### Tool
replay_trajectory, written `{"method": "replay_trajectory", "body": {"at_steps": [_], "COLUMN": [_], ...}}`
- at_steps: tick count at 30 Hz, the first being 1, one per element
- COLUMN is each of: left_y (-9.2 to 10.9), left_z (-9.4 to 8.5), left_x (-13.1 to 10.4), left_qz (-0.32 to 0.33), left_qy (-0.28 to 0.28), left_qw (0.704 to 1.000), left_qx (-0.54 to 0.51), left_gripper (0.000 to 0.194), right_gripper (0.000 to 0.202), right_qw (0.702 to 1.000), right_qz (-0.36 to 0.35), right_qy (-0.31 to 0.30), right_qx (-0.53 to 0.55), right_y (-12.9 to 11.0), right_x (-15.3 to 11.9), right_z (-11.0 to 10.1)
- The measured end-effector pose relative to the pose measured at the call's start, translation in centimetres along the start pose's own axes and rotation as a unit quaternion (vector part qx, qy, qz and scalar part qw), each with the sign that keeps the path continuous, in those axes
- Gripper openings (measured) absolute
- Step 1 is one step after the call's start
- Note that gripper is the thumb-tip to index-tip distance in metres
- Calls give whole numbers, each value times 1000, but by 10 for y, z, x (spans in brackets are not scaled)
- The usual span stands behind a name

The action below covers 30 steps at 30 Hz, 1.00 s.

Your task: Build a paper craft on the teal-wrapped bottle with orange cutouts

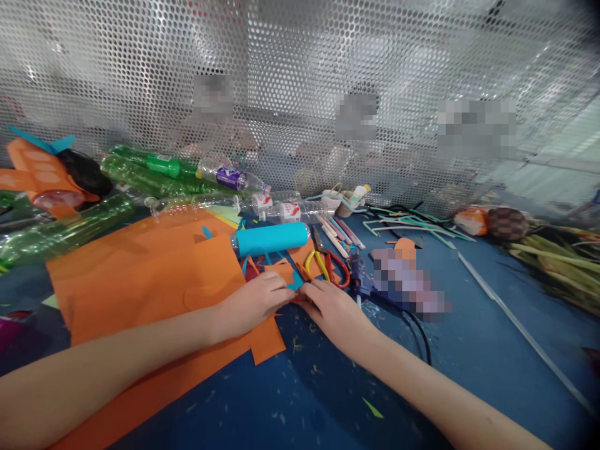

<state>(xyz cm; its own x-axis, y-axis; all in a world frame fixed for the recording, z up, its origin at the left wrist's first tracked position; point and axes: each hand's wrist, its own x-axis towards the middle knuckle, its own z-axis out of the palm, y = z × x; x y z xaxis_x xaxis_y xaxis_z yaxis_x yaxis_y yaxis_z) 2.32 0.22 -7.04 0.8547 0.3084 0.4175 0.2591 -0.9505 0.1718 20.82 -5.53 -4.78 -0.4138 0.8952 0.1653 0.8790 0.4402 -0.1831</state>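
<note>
Here at the surface [323, 406], the left hand [253, 305] and right hand [340, 315] are sitting nearly fingertip to fingertip, fingers curling in, and I'm not making out what, if anything, they're gripping! A blue scrap [296, 282] is showing right between them, the left forearm [117, 356] is crossing over an orange sheet [140, 281], and red scissors [347, 275] and a glue gun [362, 280] are lying just beyond the right hand
</note>
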Motion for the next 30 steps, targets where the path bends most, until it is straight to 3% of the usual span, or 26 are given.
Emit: {"method": "replay_trajectory", "body": {"at_steps": [6,15,23,30], "left_y": [-2,-1,-1,0], "left_z": [2,-1,-1,-3], "left_x": [-1,-2,0,1], "left_qz": [-4,-47,-4,-45], "left_qy": [1,1,17,9], "left_qw": [1000,996,999,998], "left_qx": [4,-70,-36,-52], "left_gripper": [26,20,22,21], "right_gripper": [14,9,9,11], "right_qw": [1000,1000,1000,1000], "right_qz": [-3,8,17,12], "right_qy": [-1,13,6,2], "right_qx": [-3,14,15,-4], "right_y": [0,3,3,2], "right_x": [-2,1,1,1], "right_z": [0,2,3,3]}}
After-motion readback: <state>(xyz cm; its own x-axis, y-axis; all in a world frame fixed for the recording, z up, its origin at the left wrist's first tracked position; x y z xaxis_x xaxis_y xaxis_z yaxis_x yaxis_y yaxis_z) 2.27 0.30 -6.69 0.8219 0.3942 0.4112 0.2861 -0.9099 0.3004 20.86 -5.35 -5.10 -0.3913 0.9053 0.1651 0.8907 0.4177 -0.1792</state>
